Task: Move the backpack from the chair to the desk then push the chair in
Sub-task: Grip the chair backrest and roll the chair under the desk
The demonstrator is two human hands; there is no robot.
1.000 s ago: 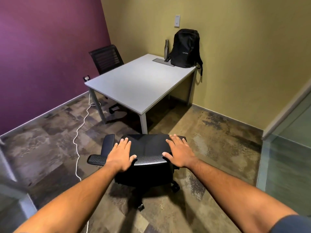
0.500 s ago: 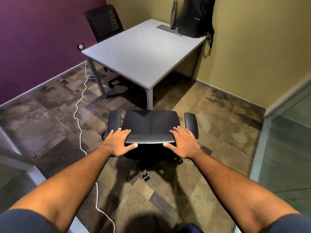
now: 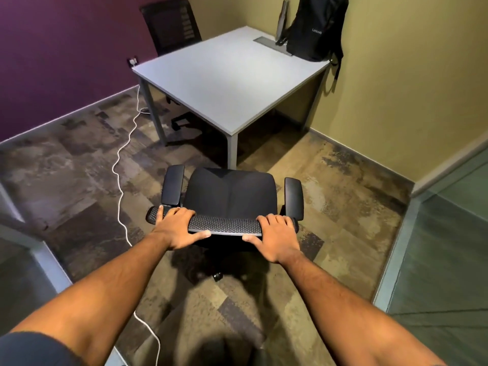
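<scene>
Both my hands, left (image 3: 177,226) and right (image 3: 274,237), clamp the chair (image 3: 229,192) backrest's top edge at frame centre; it's stiff, likely rolls easily on casters. Backpack (image 3: 315,27) sits on the table (image 3: 227,75), upper right.

Top edge is cropping the backpack (image 3: 315,27) and the bottle (image 3: 283,21) beside it on the counter (image 3: 224,75). The chair (image 3: 229,196) is hiding its own base, and the second chair (image 3: 171,25) is sitting half behind the counter.
</scene>
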